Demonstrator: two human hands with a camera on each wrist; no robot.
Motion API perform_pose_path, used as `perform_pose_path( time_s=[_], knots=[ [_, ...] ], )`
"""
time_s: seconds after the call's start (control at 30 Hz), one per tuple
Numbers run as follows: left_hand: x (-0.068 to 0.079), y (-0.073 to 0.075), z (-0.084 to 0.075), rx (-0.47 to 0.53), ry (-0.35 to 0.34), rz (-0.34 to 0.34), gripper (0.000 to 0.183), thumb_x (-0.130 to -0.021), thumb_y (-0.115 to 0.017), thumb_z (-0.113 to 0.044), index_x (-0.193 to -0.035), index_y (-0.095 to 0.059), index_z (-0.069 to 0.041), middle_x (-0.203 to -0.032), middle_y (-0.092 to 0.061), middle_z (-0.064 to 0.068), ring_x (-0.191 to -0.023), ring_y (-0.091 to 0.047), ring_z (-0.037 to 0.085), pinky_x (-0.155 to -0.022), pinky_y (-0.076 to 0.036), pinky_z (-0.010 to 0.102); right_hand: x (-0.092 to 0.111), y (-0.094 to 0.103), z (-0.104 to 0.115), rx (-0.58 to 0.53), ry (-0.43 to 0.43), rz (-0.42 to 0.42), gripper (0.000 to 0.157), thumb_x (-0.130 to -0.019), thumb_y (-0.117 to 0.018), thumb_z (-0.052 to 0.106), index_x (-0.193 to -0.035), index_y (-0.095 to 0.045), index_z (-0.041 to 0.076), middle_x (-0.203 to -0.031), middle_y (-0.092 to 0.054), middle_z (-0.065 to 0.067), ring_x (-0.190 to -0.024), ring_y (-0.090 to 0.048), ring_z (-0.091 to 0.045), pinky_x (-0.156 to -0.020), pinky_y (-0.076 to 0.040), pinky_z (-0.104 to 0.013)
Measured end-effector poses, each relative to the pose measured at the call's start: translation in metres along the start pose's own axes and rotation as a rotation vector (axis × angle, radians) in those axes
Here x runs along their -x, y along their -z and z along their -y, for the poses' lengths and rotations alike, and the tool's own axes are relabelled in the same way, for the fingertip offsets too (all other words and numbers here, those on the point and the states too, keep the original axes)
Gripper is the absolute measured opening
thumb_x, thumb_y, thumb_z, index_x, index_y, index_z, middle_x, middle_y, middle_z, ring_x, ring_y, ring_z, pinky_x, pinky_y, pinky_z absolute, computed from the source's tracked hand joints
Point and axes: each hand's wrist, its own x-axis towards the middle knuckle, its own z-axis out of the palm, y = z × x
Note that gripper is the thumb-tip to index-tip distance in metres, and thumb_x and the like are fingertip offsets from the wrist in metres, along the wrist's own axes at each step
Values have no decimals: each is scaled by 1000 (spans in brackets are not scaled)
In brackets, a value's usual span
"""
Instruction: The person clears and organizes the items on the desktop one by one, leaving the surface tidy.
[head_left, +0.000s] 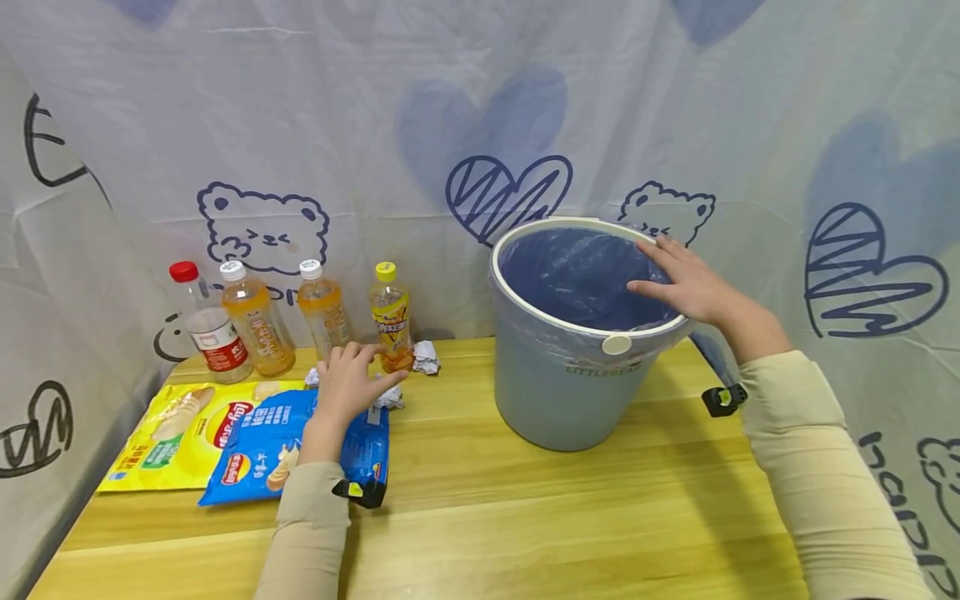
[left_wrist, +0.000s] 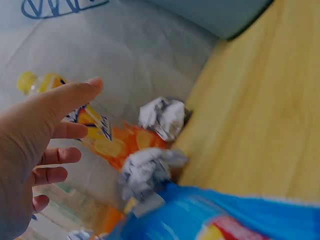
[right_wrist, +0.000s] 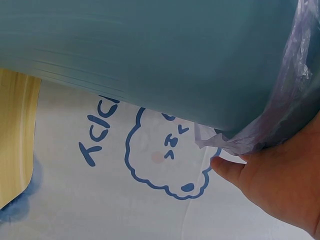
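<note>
My left hand point(head_left: 350, 379), fingers spread and nothing in them, hovers over a blue chip bag point(head_left: 266, 437). Just beyond its fingertips stands a yellow-capped drink bottle point(head_left: 392, 321) with an orange drink at the bottom. Crumpled paper balls lie by that bottle: one paper ball point(left_wrist: 162, 117) beside its base, another paper ball point(left_wrist: 146, 172) nearer the bag. My right hand point(head_left: 693, 283) rests on the right rim of a grey-blue trash bin point(head_left: 570, 400), fingers extended and thumb over the opening. A thin translucent liner point(right_wrist: 295, 75) folds over that rim beside the hand.
A yellow chip bag point(head_left: 176, 433) lies partly under the blue one. Behind the bags stand a red-capped bottle point(head_left: 213, 329) and two white-capped bottles, one at the left point(head_left: 258, 321) and one nearer the middle point(head_left: 322, 308). A patterned cloth point(head_left: 360, 108) hangs behind the wooden table point(head_left: 480, 533).
</note>
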Motion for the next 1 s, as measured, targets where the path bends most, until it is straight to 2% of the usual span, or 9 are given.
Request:
perform_pose_path(
  time_s=[0.23, 0.53, 0.73, 1.0],
  knots=[
    [8, -15, 16, -26, 43, 88, 71, -82, -68, -60, -134, -57, -13, -130, -52, 19, -121, -39, 41, -95, -28, 63, -1, -1, 0, 7, 0, 2, 84, -95, -48, 54, -158, -9, 13, -163, 5, -23, -149, 4, -47, -114, -3, -69],
    [11, -25, 31, -24, 56, 116, 76, -76, -73, -61, -133, -57, -13, -133, -50, 20, -122, -37, 43, -96, -25, 64, -1, -2, 1, -2, -2, -4, 84, -95, -48, 54, -158, -9, 14, -163, 5, -22, -149, 4, -46, -114, -3, -70],
    [9, -28, 34, -32, 54, 144, 78, -75, -73, -61, -134, -56, -13, -134, -49, 20, -123, -35, 42, -96, -24, 63, -1, -1, 2, -9, -4, -5, 83, -96, -48, 53, -158, -9, 14, -163, 5, -22, -149, 5, -46, -114, -2, -69],
    [8, -32, 30, -52, 37, 175, 72, -78, -75, -54, -133, -57, -12, -133, -51, 18, -122, -37, 40, -96, -26, 62, -1, -1, 0, -10, -7, -14, 82, -96, -48, 51, -158, -10, 14, -163, 4, -22, -149, 4, -46, -114, -3, -69]
  ],
)
